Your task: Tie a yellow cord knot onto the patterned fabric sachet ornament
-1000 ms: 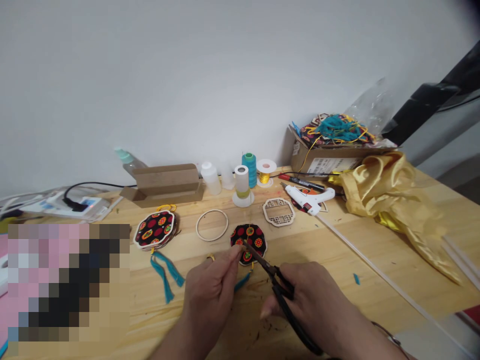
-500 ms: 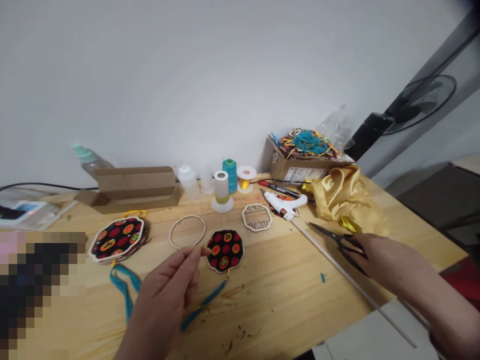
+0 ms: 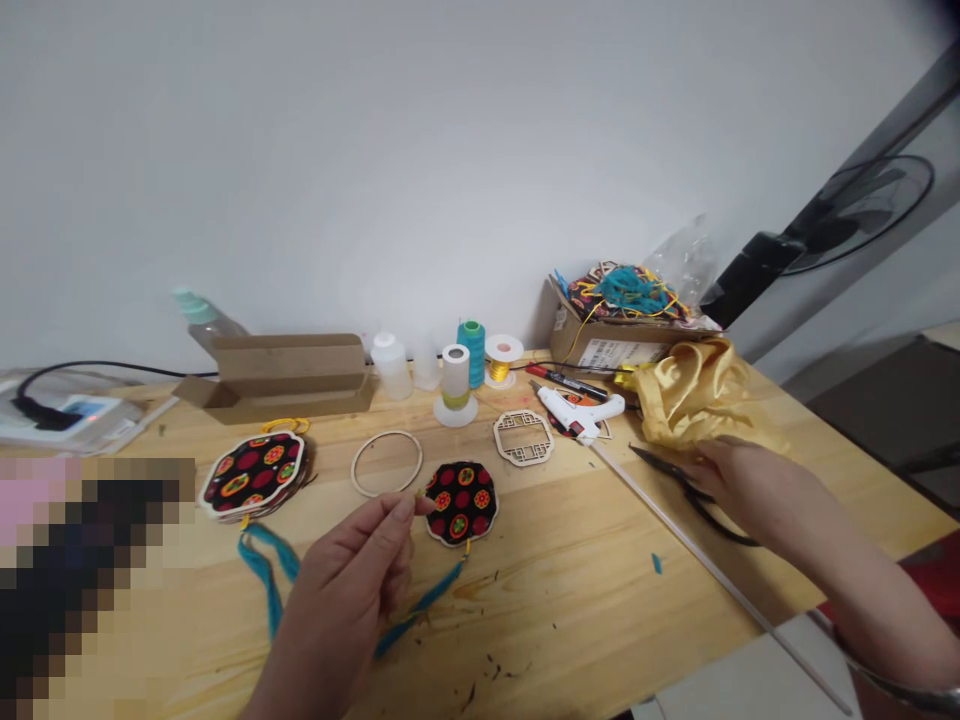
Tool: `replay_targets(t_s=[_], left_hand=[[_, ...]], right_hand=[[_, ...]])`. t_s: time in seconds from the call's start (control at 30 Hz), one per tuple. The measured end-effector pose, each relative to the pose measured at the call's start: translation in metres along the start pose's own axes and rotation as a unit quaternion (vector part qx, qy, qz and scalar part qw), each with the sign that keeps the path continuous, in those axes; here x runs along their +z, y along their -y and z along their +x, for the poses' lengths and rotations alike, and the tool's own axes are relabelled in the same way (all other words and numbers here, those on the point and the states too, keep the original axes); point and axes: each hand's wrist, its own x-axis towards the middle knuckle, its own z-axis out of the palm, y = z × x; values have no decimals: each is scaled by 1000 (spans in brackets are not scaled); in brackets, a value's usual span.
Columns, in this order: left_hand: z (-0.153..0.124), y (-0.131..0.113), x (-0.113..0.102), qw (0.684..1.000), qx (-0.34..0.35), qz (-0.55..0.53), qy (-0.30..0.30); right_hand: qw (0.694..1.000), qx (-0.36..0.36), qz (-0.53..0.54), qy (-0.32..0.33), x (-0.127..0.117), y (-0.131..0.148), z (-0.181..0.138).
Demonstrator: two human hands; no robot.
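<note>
My left hand [image 3: 367, 575] is closed in a pinch at the front centre. A tiny yellowish bit shows at its fingertips, too small to name. Just beyond them a black, red-patterned scalloped pendant [image 3: 463, 503] lies on the table with a teal tassel [image 3: 424, 605] trailing from it. On the right, my right hand [image 3: 757, 495] hovers over the handles of black scissors [image 3: 671, 468], which rest on the wood. Its fingertips reach the edge of the gold satin cloth [image 3: 686, 395]. The fingers are partly hidden but look loosely open, off the scissors.
Behind stand a white glue gun [image 3: 581, 410], a wooden lattice frame [image 3: 523, 438], a wooden ring [image 3: 386, 463] and thread spools [image 3: 471, 355]. At left are stacked pendants [image 3: 255, 472] and a cardboard box [image 3: 292, 375]. A filled carton [image 3: 600, 345] stands back right; a thin rod [image 3: 697, 555] crosses the table.
My right hand has shifted from the scissors' handles toward the gold cloth, and the scissors' handles have turned slightly. My left hand keeps its pinch. The whole view has moved a little.
</note>
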Motion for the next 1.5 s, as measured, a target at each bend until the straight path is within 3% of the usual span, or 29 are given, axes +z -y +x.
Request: replay_targets(t_s=[0.13, 0.23, 0.37, 0.57, 0.7, 0.77, 0.87, 0.93, 1.03, 1.1, 1.17, 1.23, 1.5], left_hand=[[0, 0, -1, 1000, -5, 7, 4], [-1, -2, -1, 1000, -4, 16, 8], [-1, -2, -2, 1000, -11, 24, 13], [-2, -2, -1, 999, -12, 30, 16], [-3, -3, 0, 999, -20, 33, 16], [-2, -4, 0, 999, -21, 31, 12], [-1, -4, 0, 999, -24, 24, 10], [0, -3, -1, 999, -25, 22, 12], [0, -3, -2, 999, -30, 20, 17], [-1, -4, -1, 999, -35, 19, 14], [-2, -5, 1, 999, -37, 21, 7], [-4, -6, 2, 999, -38, 25, 10], [-6, -8, 5, 999, -27, 33, 2]], right_hand=[[991, -111, 21, -67, -16, 43, 9], [988, -131, -18, -83, -12, 65, 18], [993, -111, -10, -35, -1, 72, 27], [994, -100, -11, -31, 6, 70, 34], [992, -122, 5, -33, -11, 81, 38], [987, -144, 67, -38, -28, 96, 41], [960, -204, 161, -100, -55, 126, 44], [917, -277, 256, -127, -67, 148, 45], [856, -385, 339, -68, -67, 174, 45], [886, -353, 300, -28, -56, 183, 48], [932, -258, 253, -39, -40, 189, 54], [952, -207, 223, -33, -26, 194, 61], [953, -151, 256, -55, 0, 227, 81]])
